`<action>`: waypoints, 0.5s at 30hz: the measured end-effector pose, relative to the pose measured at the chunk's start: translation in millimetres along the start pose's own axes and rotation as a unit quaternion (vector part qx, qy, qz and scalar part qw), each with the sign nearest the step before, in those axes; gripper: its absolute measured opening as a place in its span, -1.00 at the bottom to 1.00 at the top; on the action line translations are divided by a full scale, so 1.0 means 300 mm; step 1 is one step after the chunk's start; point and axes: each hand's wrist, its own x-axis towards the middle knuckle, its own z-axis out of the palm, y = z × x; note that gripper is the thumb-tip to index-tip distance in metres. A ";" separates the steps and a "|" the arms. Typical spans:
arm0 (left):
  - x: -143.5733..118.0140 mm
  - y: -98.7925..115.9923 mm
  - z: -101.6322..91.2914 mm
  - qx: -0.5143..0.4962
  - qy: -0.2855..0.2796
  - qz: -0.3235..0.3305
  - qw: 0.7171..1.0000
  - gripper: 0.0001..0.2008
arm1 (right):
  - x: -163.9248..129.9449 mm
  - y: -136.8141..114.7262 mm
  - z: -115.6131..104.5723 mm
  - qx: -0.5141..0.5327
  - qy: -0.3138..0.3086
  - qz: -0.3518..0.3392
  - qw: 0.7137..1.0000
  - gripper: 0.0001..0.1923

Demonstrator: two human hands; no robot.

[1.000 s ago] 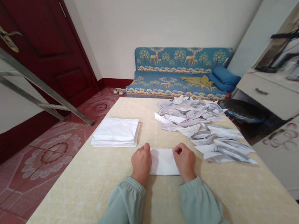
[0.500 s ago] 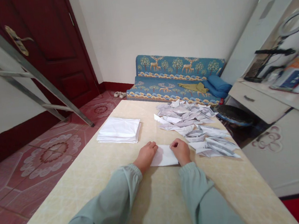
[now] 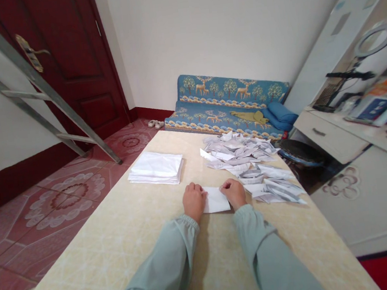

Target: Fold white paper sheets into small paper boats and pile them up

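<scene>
A folded white sheet of paper (image 3: 215,200) lies flat on the beige table (image 3: 127,236) in front of me. My left hand (image 3: 193,201) presses down on its left end with curled fingers. My right hand (image 3: 234,192) pinches its right end. A neat stack of white sheets (image 3: 156,167) sits to the left, beyond my left hand. A loose heap of folded paper pieces (image 3: 252,166) spreads over the table's right side, close to my right hand.
A blue patterned sofa (image 3: 227,104) stands past the far end of the table. A metal ladder (image 3: 33,84) leans by the dark red door (image 3: 65,62) on the left. A white cabinet with cluttered items (image 3: 352,127) runs along the right.
My hands have drawn closer together over the paper, which now shows a narrower strip between them. The camera has pulled back and tilted, so everything looks smaller.
</scene>
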 end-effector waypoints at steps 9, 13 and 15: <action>-0.076 -0.034 0.012 -0.003 0.058 0.114 0.992 -0.61 | -0.044 -0.214 -0.013 -0.030 0.005 -0.085 0.996 -0.59; -0.113 -0.078 0.066 0.002 0.087 0.229 0.970 -0.56 | -0.142 -0.337 0.073 0.128 -0.076 -0.195 0.969 -0.27; -0.129 -0.098 0.086 -0.001 0.112 0.230 0.967 -0.52 | -0.188 -0.343 0.113 0.141 -0.107 -0.190 0.966 -0.26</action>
